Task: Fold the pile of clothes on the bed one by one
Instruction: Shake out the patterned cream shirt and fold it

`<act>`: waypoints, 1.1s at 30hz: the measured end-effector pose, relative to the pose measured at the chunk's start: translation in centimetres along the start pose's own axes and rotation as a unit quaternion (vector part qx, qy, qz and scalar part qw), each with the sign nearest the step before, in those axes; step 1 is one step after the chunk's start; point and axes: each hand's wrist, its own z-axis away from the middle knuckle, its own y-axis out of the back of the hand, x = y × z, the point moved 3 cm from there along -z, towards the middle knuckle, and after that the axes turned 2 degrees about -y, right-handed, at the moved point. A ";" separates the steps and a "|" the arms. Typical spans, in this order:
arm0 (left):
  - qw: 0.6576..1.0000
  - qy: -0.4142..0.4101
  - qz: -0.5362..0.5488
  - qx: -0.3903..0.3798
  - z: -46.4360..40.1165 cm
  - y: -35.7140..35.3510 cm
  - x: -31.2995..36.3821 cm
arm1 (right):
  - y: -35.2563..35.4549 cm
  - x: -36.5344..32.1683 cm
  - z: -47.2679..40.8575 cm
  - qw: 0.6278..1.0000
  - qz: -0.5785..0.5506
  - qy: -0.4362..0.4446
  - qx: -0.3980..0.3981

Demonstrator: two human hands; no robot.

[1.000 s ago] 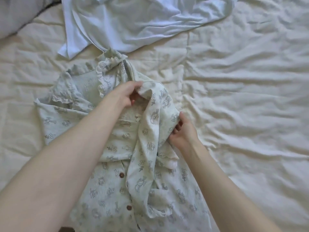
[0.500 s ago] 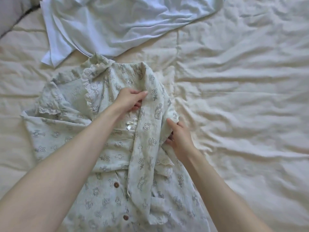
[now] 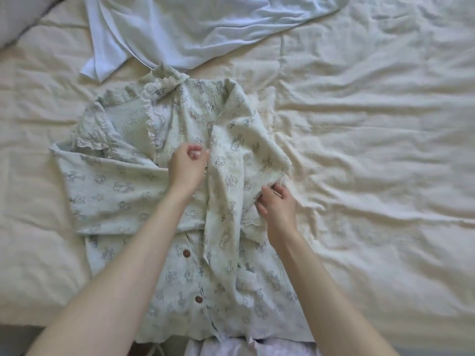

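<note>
My left hand (image 3: 185,167) rests on the chest of the pale green printed cotton pyjama shirt with brown buttons and a frilled collar (image 3: 115,186), its fingers loosely curled; whether they pinch the cloth I cannot tell. My right hand (image 3: 276,204) grips the shirt's sleeve edge, fingers curled into the fabric beside the folded-over panel. That panel lies between my two hands, draped from the shoulder down toward my body. The shirt lies front up on the rumpled cream sheet of the bed (image 3: 372,150), its other sleeve spread flat beyond my left forearm. Past the fingertips of my left hand, just beyond the collar, lies a white crumpled garment (image 3: 192,29), unfolded.
</note>
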 end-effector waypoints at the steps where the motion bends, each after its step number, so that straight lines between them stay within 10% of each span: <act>1: 1.000 0.004 -0.005 0.005 2.1 -0.2 -1.5 | 0.6 0.6 0.4 1.000 -0.001 0.008 0.013; 7: 0.993 0.113 0.005 -0.045 10.6 -1.8 -10.3 | 2.3 5.4 3.3 0.988 0.146 0.001 -0.044; 14: 0.995 0.059 0.073 -0.038 10.9 1.0 -11.7 | 1.1 9.4 6.5 0.933 0.316 0.068 -0.157; 24: 0.920 0.127 0.228 -0.292 10.8 7.2 -13.8 | -2.7 10.9 5.3 0.982 0.043 -0.089 -0.158; 33: 0.970 0.036 0.034 -0.240 8.0 13.0 -13.2 | -4.1 10.3 6.7 0.979 -0.004 -0.061 -0.192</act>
